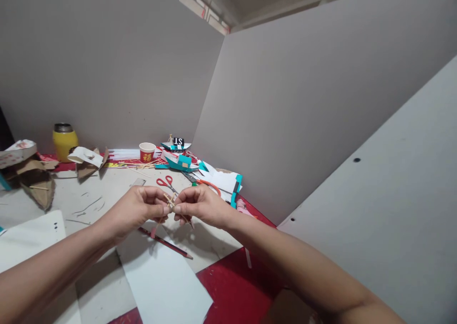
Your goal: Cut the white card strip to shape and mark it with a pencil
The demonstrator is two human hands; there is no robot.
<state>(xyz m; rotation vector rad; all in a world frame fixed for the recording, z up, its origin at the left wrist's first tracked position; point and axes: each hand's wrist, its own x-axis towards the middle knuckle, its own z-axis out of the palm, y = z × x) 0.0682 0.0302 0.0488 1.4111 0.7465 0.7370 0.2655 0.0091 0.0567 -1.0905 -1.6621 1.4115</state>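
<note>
Between my two hands are thin wooden sticks (169,200) that cross each other. My left hand (148,205) pinches them from the left, its thumb and fingertips pressed together. From the right, my right hand (194,204) pinches the same small piece, and the fingertips of both hands nearly touch. Stick ends poke out above and below the fingers. Below the hands a dark red pencil (171,248) lies partly over a white sheet (167,281). Red-handled scissors (164,181) rest just beyond the hands.
At the back stand a yellow jar (65,144), a red and white paper cup (147,153) and small teal boats (180,162). Cardboard boat shapes (39,186) lie at the left. Loose sticks lie near the cup. Grey panels (285,100) rise behind the table.
</note>
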